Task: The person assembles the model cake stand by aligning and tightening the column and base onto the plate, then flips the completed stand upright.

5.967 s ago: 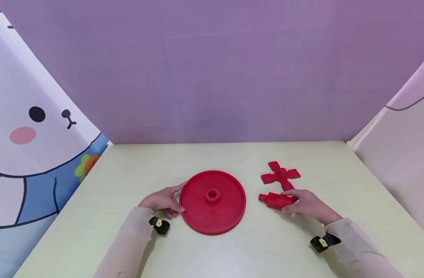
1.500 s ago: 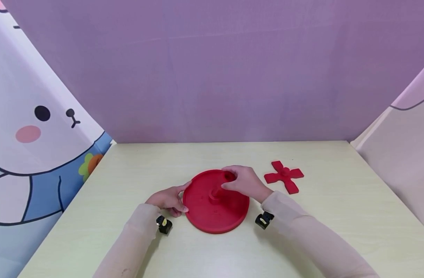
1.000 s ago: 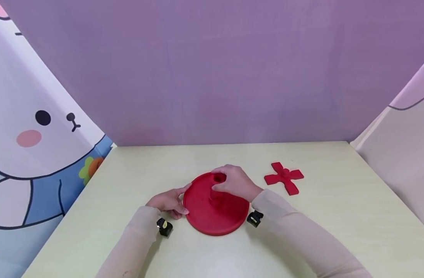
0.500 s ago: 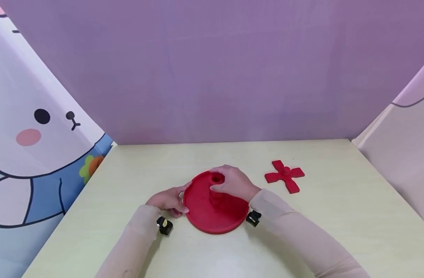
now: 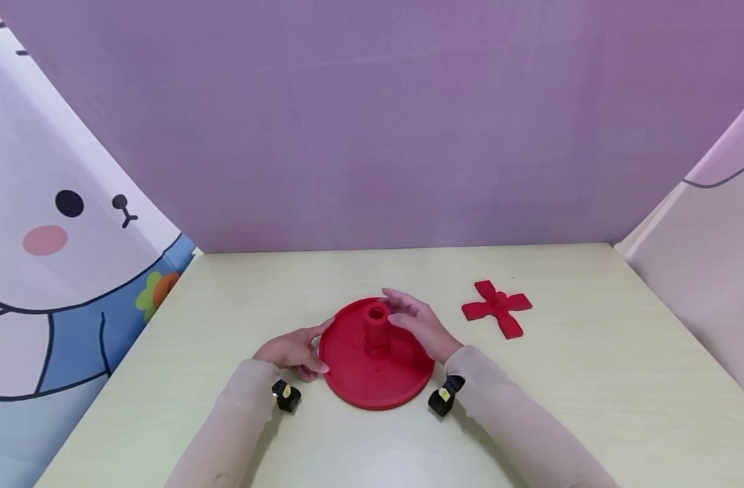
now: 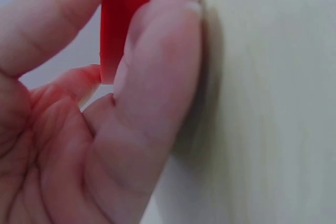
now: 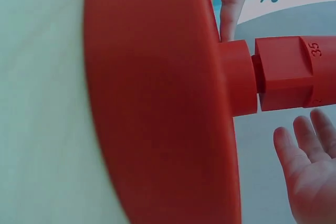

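A red round base (image 5: 378, 390) with a raised rim lies on the table. My left hand (image 5: 293, 352) grips its left rim between thumb and finger. Upright at the base's middle is a red hollow post (image 5: 377, 335). In the right wrist view the post (image 7: 286, 69) has flat sides and marked digits, and its narrow neck sits in the collar (image 7: 240, 77) with a small gap showing. My right hand (image 5: 423, 329) is just right of the post, fingers extended and apart from it, holding nothing. In the left wrist view my fingers cover part of the base (image 6: 113, 30).
A red four-armed cross piece (image 5: 497, 308) with a small central knob lies flat on the pale table (image 5: 591, 379), to the right of the base. A purple cloth wall (image 5: 408, 135) stands behind the table, with a cartoon-printed cloth (image 5: 91, 271) at the left.
My right hand has carried the post from beside the cross piece to the base's middle, stood it upright in the collar and let go. My left hand keeps its hold on the rim.
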`<action>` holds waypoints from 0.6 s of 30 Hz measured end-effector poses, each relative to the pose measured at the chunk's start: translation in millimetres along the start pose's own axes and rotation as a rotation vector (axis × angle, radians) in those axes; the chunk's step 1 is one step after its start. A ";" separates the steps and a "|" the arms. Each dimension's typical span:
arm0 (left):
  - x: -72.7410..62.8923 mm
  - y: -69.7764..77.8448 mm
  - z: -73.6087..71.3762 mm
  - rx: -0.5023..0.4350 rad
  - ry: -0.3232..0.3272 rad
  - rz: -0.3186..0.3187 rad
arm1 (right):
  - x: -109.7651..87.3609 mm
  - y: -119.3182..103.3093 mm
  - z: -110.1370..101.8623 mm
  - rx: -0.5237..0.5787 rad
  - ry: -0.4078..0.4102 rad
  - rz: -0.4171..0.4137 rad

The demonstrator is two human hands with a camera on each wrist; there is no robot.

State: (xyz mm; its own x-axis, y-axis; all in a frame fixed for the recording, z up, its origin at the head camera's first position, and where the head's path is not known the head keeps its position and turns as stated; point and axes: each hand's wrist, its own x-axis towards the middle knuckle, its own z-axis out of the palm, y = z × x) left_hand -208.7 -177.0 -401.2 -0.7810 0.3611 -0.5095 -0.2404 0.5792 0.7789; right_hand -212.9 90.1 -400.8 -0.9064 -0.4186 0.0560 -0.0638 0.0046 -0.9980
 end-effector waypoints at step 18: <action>2.1 -1.7 -2.3 -0.008 -0.017 0.009 | 0.8 4.0 5.4 0.043 -0.034 -0.009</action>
State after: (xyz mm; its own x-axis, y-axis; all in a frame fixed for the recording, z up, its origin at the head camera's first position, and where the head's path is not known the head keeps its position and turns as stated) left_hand -211.2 -178.9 -402.8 -0.7734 0.3781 -0.5088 -0.2386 0.5700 0.7862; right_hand -211.7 84.8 -405.0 -0.8911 -0.4490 0.0650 -0.0537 -0.0379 -0.9978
